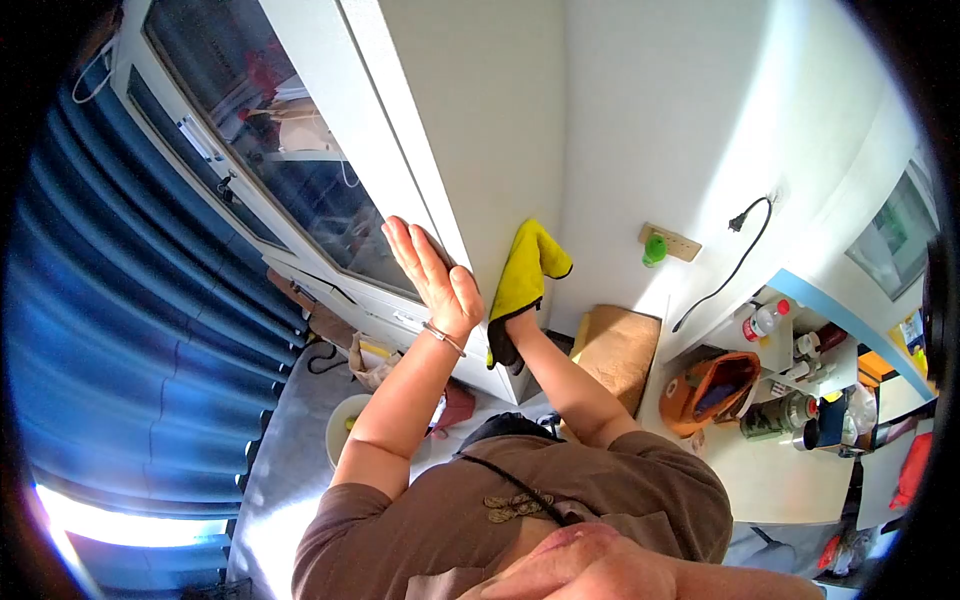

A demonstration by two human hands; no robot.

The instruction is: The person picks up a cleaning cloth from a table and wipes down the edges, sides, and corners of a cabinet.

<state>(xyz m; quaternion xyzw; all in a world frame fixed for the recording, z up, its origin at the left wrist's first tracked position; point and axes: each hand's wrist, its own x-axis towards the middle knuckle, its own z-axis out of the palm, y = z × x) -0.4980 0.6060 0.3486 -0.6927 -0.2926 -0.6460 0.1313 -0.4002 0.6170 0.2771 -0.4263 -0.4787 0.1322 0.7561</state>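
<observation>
My left hand (437,285) rests with its fingers stretched out against the front edge of a white cabinet (400,130); a bracelet circles the wrist. To its right, my right hand (519,324) holds a yellow cloth (530,268) with a dark border against the cabinet's side panel. The cloth covers most of that hand, so its fingers are hidden. Part of the cloth folds over to the right at the top.
Blue curtains (130,300) hang at the left. A wall socket (672,242) and a black cable (735,268) are on the right. Below them, an orange bag (690,398) and a bottle (765,320) stand by a desk (790,485). A white bin (340,430) is on the floor.
</observation>
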